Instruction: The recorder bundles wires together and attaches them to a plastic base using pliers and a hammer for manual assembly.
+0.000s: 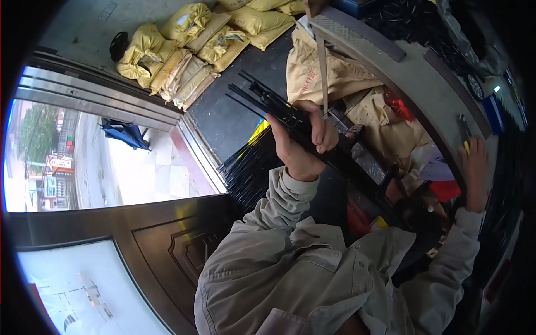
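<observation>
My left hand [306, 137] is closed around a bundle of long, thin black rods [273, 103], raised in front of my chest. Their far ends fan out past my fingers toward the upper left. Off to the right, my right hand [476, 164] is at the grey worktable [416, 70], its fingers bent round the yellow grip of a small metal-headed tool [464, 127]. The tool's exact kind does not show clearly. Below my left hand, many more black rods [245, 173] lie in a dense heap.
Yellow sacks [187, 25] are piled along the far wall. A large tan sack [312, 72] stands beside the table, with a red plastic bag [397, 106] nearby. Dark small parts [402, 22] cover the table's far end. At left, a brown panelled door [178, 245] adjoins the doorway.
</observation>
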`<state>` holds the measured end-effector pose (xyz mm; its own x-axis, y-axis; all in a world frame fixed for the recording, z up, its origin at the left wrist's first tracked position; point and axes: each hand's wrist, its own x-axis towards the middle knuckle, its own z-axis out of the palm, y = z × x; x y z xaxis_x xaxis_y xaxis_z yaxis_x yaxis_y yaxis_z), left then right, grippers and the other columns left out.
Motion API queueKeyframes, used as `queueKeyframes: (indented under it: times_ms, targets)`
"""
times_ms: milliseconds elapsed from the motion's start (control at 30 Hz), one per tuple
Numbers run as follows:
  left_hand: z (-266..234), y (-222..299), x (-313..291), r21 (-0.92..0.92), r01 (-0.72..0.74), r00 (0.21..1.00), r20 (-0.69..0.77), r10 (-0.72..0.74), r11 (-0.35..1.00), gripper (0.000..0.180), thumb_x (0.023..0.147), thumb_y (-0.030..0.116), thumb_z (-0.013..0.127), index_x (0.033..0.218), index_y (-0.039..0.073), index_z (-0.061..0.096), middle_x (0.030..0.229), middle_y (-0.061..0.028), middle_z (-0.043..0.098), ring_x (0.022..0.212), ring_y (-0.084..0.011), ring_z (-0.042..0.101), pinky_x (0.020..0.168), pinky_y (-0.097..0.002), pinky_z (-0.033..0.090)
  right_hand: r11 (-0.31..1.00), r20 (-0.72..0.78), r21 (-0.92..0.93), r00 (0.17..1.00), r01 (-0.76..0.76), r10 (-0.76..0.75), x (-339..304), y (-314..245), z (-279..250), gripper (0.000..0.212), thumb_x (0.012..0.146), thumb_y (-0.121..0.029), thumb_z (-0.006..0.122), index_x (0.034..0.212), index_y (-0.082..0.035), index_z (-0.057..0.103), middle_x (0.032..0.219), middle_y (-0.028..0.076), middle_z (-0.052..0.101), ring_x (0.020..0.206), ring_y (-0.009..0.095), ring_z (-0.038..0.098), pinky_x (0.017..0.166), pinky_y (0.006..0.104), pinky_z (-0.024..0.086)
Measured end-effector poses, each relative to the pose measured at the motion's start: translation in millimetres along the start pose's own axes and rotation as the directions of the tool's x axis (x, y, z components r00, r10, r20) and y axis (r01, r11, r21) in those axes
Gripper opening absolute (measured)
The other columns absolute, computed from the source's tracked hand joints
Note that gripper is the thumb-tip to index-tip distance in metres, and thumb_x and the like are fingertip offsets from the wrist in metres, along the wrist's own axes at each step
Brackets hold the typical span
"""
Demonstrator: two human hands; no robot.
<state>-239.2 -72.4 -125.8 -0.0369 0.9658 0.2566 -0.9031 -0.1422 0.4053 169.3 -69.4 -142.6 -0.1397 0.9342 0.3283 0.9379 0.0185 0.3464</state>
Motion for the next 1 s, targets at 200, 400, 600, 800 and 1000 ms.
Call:
queueKeyframes:
  times_ms: [200,400,600,800,1000]
  targets:
    - [-14,-6,20,-0.113,-0.029,0.998,-0.062,0.022,0.993,0.055,0.086,0.057,0.040,0.100,0.005,0.052,0.060,0.0013,0.037,0.048,-0.0087,0.034,0.047,-0.0239,0.027,-0.117,0.115,0.963,0.761,-0.244,-0.638,-86,-125,-129,0.017,0.079,-0.009,0.058,0.094,-0.002,0.060,0.098,0.015,0.060,0.095,0.030,0.058,0.081,0.0331,0.045]
    - [-60,-52,46,-0.620,0.183,0.928,-0.148,-0.343,0.763,0.053,0.087,0.047,0.045,0.096,-0.004,0.051,0.064,-0.0008,0.038,0.056,-0.0105,0.037,0.057,-0.0247,0.034,-0.728,0.259,0.686,0.935,-0.001,0.244,-114,-166,-78,0.081,0.076,-0.034,0.068,0.136,-0.002,0.024,0.139,0.015,0.029,0.127,0.027,0.032,0.105,0.0381,0.024]
    - [-164,-172,-28,-0.415,0.585,0.585,-0.378,-0.717,0.697,0.058,0.089,0.047,0.042,0.107,-0.008,0.049,0.076,-0.0043,0.052,0.072,-0.0169,0.053,0.069,-0.0291,0.046,0.081,-0.476,0.857,0.724,0.509,0.499,-77,-117,-112,0.029,0.091,-0.026,0.050,0.105,-0.001,0.048,0.100,0.019,0.055,0.092,0.024,0.057,0.073,0.0325,0.050]
    - [-74,-157,-61,0.506,0.858,0.244,-0.555,-0.795,-0.090,0.048,0.086,0.043,0.053,0.110,0.001,0.055,0.102,-0.0083,0.058,0.083,-0.0136,0.056,0.074,-0.0295,0.045,-0.339,-0.105,0.870,0.807,0.357,0.581,-77,-115,-107,0.030,0.090,-0.029,0.051,0.080,-0.001,0.052,0.058,0.005,0.049,0.045,0.011,0.044,0.045,0.0239,0.039]
    - [60,-100,-40,0.750,-0.082,0.809,0.435,-0.396,0.656,0.036,0.077,0.018,0.069,0.107,0.002,0.058,0.112,-0.0101,0.051,0.091,-0.0121,0.053,0.070,-0.0225,0.043,-0.333,-0.231,0.879,0.915,0.342,0.332,-63,-110,-112,0.045,0.084,-0.044,0.055,0.090,0.000,0.057,0.063,0.003,0.050,0.049,0.010,0.044,0.045,0.0213,0.035]
